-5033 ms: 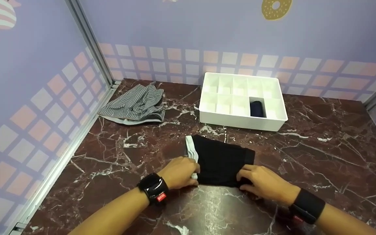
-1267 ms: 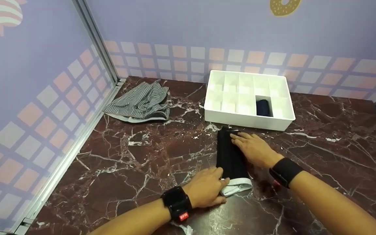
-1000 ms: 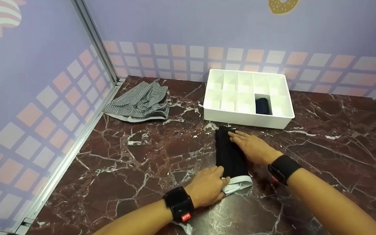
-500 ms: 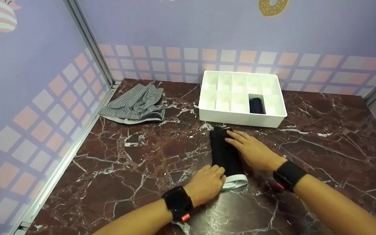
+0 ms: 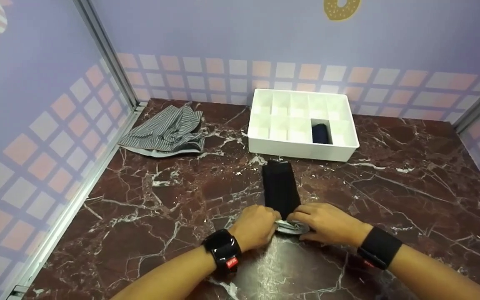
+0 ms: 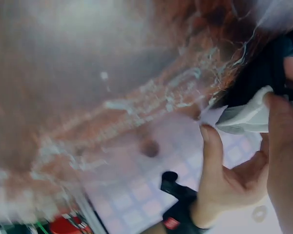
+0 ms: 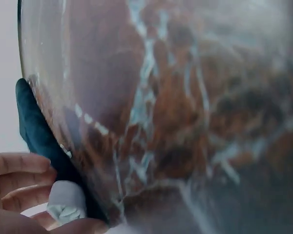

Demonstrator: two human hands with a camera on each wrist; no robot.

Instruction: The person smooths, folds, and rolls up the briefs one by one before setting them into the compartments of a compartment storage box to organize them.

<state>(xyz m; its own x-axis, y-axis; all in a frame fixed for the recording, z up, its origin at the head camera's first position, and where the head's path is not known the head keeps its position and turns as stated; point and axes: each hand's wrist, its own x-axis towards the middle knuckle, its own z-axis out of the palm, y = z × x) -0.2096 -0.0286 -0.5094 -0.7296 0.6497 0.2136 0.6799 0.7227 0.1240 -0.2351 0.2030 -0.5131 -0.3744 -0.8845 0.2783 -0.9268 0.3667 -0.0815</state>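
Since the earlier frame, the right hand (image 5: 327, 223) has moved from the far end of the black garment (image 5: 281, 187) to its pale waistband (image 5: 292, 228). Left hand (image 5: 253, 227) and right hand each pinch one side of the waistband between thumb and fingers. Garment position: lower centre of the frame, flat on the table (image 5: 206, 183), waistband between the hands, black body extending upward beyond them, toward the white compartment box (image 5: 300, 148).

Two cameras sat close, one high
The head view faced forward and down; both wrist views shared the white band (image 7: 67, 197).
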